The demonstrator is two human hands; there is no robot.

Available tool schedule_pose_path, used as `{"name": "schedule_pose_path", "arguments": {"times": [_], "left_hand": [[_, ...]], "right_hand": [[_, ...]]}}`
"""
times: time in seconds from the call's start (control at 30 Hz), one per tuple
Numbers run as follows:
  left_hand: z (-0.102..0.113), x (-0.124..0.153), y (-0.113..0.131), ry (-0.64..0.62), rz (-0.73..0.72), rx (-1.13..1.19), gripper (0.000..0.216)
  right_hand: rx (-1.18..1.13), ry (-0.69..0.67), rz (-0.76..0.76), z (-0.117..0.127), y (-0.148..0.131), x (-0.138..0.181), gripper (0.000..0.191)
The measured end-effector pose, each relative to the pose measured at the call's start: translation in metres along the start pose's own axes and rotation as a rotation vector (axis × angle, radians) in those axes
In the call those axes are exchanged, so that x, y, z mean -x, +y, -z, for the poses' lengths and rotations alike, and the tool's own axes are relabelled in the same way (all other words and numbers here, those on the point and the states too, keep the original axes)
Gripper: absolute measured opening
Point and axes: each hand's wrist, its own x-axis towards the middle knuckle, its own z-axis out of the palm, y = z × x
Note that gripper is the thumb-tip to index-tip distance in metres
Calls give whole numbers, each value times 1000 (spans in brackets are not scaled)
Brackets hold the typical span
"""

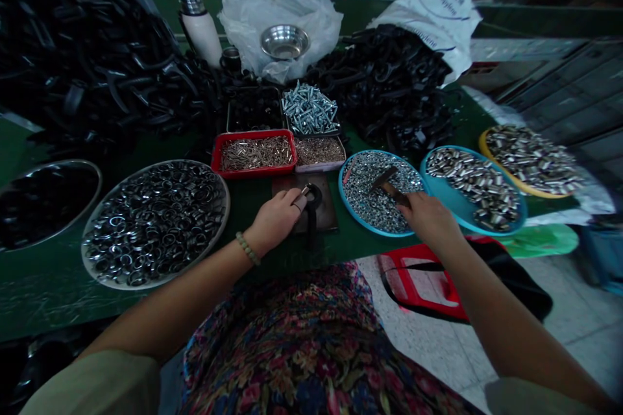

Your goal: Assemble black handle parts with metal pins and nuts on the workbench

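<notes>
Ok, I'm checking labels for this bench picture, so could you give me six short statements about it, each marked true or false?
1. The right hand holds a hammer. True.
2. The left hand is inside the yellow tray. False: it is at a black part on the metal plate.
3. The red tray holds small metal pins. True.
4. The right arm wears a bracelet. False: the beaded bracelet is on the left arm.
5. Shiny metal pieces fill the yellow tray. True.
6. Both blue trays are square. False: both blue trays are round.
</notes>
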Motion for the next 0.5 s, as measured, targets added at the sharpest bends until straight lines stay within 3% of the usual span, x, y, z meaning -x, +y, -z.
{"name": "schedule_pose_path", "arguments": {"times": [0.1,0.2,0.33,0.5], "left_hand": [[1,6,1,-1,24,43,28],[1,10,2,-25,85,97,26],[1,11,3,-46,126,142,23],[0,10,1,-52,114,146,20]], "right_hand": [[-7,7,-19,2,-7,5,30],[-224,70,-38,20,-42,9,38],[-588,27,159,51,-98,5,42],[-638,16,186,64,-129,-9,45]]}}
